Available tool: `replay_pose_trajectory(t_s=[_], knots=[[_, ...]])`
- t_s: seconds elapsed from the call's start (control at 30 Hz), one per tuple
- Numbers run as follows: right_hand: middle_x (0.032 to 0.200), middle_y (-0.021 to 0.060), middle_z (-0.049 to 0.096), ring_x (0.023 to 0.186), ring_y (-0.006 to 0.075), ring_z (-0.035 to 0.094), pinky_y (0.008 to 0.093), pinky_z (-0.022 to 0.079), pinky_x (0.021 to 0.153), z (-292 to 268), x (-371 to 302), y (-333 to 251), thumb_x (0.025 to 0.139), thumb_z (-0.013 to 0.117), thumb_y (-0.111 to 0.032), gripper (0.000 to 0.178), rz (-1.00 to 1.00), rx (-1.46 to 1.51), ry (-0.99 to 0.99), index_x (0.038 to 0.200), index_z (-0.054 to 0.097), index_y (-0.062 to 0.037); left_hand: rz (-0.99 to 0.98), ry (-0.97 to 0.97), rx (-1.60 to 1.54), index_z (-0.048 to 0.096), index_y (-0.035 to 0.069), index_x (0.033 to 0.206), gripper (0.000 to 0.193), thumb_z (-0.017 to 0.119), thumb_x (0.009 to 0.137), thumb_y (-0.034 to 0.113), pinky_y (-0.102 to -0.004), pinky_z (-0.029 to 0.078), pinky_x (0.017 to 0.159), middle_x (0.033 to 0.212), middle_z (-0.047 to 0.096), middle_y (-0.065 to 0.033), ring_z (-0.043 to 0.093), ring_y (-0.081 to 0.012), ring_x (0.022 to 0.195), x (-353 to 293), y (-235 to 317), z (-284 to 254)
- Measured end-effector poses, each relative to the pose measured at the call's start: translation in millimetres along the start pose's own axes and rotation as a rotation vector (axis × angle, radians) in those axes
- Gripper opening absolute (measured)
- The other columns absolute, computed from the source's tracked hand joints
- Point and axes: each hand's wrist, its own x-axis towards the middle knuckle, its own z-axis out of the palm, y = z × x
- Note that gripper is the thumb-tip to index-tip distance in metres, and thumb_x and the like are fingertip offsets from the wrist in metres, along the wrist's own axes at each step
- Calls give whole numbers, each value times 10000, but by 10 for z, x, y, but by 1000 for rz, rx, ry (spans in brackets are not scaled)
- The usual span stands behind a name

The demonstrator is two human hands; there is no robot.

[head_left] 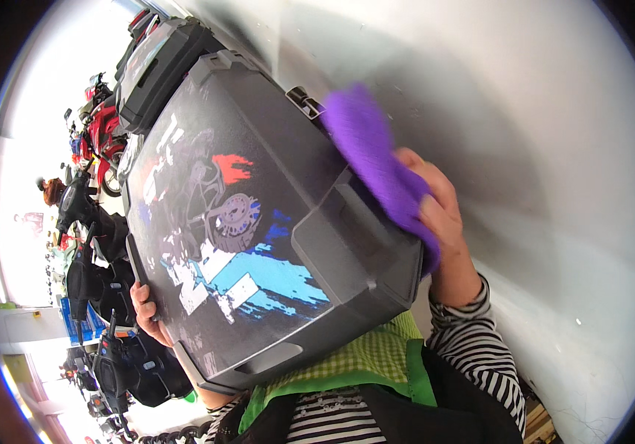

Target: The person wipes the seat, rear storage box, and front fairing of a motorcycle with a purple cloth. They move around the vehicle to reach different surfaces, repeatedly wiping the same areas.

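A large black motorcycle top case (pixel 258 192) fills the middle of the view, close to me and tilted. A motorcycle picture with red, white and blue splashes is printed on its face. My left hand (pixel 149 314) curls its fingers over the case's left edge; the rest of that hand is hidden behind it. At the right side, my right hand (pixel 439 203) grips a purple cloth (pixel 377 152), which lies along the case's side wall. The cloth's upper end reaches up by a metal latch (pixel 303 102).
Another black case (pixel 162 74) stands right behind the first one. A pale wall (pixel 554 148) runs along the right. Several black scooters (pixel 136 366) and a red motorcycle (pixel 103 137) stand at the left. My green checked apron (pixel 354 355) touches the case's near edge.
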Motion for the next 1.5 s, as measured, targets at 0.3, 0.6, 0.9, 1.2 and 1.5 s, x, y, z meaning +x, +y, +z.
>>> replay_pose_trajectory(t_s=[0.3, 0.6, 0.9, 1.2, 1.5], knots=[[1238, 152, 585, 1129, 223, 551, 361, 422, 975, -34, -502, -403, 931, 586, -231, 405, 87, 38, 389, 1229, 567, 43, -20, -68, 34, 484, 117, 1150, 208, 486, 949, 64, -501, 278, 1126, 1293, 539, -105, 399, -305, 1324, 33, 43, -73], [1337, 159, 572, 1259, 323, 517, 401, 401, 1040, 644, 1370, -404, 974, 572, -194, 268, -90, -631, -621, 1120, 652, 17, -13, 7, 119, 485, 84, 1086, 183, 472, 923, 4, -547, 331, 1101, 1211, 585, -131, 491, -348, 1246, 72, 55, 4], [1099, 85, 705, 1115, 310, 628, 415, 477, 969, 658, 849, -1031, 895, 665, -180, 154, -142, -731, -834, 955, 681, -39, -22, -129, 203, 532, 86, 1052, 209, 506, 865, -4, -613, 309, 1105, 1177, 597, -130, 496, -381, 1233, 134, 60, -129], [1159, 41, 698, 1136, 230, 615, 433, 380, 1052, 747, -211, -1148, 877, 663, -286, 147, -323, -1014, -622, 932, 666, -149, 25, -163, 114, 548, 90, 1209, 286, 486, 931, 77, -529, 262, 1124, 1280, 586, -143, 466, -348, 1293, 130, -16, -179], [1012, 85, 601, 926, 140, 550, 270, 448, 835, 648, -243, -643, 1043, 418, -253, 335, -78, -282, 206, 1012, 611, 19, 37, -33, 145, 500, 60, 1095, 202, 538, 906, -1, -533, 339, 1095, 1223, 602, -143, 505, -352, 1251, 32, -61, -180]])
